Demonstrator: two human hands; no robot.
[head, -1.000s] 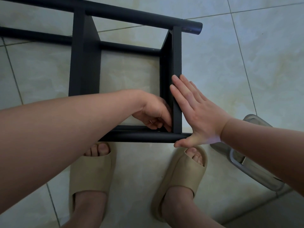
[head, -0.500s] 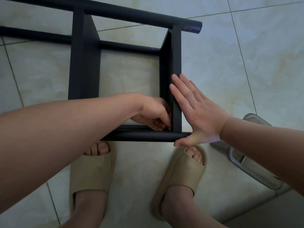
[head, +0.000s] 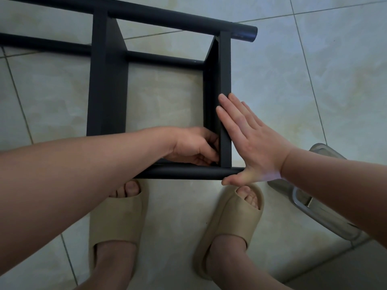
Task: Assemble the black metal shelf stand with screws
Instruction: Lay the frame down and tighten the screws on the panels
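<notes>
Right hand (head: 251,143) is laid flat, fingers straight, against the end panel (head: 225,80) of the black shelf stand (head: 106,80), which is set on its side on the tiled floor (head: 303,91) by the feet. Left hand (head: 194,146) is curled into the inner corner; whether a screw is pinched cannot be told. Were the bracing slackened, the panel could be shifted out of line and a screw cross-threaded. The stand's long axis is laid left to right, open tube end (head: 248,34) pointed right.
</notes>
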